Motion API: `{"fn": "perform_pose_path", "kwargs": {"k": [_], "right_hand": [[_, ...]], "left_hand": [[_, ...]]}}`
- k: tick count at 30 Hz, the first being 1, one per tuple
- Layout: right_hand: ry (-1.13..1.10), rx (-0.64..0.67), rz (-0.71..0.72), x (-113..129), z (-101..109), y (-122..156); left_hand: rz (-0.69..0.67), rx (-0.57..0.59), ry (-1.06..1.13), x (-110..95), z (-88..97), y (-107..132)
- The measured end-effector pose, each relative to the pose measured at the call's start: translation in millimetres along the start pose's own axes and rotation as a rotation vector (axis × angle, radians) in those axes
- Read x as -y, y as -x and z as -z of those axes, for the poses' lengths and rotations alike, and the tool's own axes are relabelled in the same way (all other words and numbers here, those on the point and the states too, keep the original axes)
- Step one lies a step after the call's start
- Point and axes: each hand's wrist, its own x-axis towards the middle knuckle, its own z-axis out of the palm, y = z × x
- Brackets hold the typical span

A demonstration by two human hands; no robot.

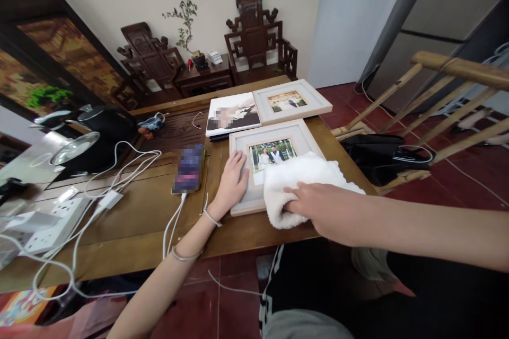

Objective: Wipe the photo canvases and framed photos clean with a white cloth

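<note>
A picture frame [240, 196] with a pale wooden edge lies flat near the front edge of the wooden table. It shows a photo of two people outdoors. My left hand [231, 183] rests on its left side, fingers stretched out. Over the frame's lower right part lies a folded white towel [306, 169], gripped by my right hand [312, 204]; the towel hides that corner. Just behind are a second framed photo [258, 108] and, to its left, a photo book or panel [242, 122] with a white and black picture.
A phone [189, 169] on a white cable lies left of my left hand. Further left are a power strip [55, 225], tangled cables [131, 164] and a black kettle [105, 122]. A bamboo chair [401, 116] holding a black bag [374, 153] stands to the right.
</note>
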Motion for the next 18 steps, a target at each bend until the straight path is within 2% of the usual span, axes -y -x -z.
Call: {"fn": "perform_pose_path", "kwargs": {"k": [2,5,7,11,14,18], "right_hand": [[0.091,-0.070,-0.009,-12.3,-13.7,-7.3],[0.244,-0.149,-0.047,-47.1,-26.1,-25.7],[0.316,-0.172,-0.084,-74.9,-23.4,-39.7],[0.364,-0.265,-0.100,-117.7,-1.3,-68.5],[0.401,-0.299,-0.095,-128.7,7.4,-87.6],[0.436,-0.210,-0.120,-118.7,-1.8,-97.2]], "left_hand": [[-0.003,0.006,0.004,0.8,-0.1,0.1],[-0.003,0.008,0.007,1.8,-0.4,-0.1],[-0.003,0.007,0.010,1.9,-0.4,-0.4],[-0.002,0.015,0.009,1.0,0.5,-0.7],[0.005,0.018,0.011,0.4,1.3,-0.5],[0.006,0.018,0.018,0.5,1.8,-0.4]]}}
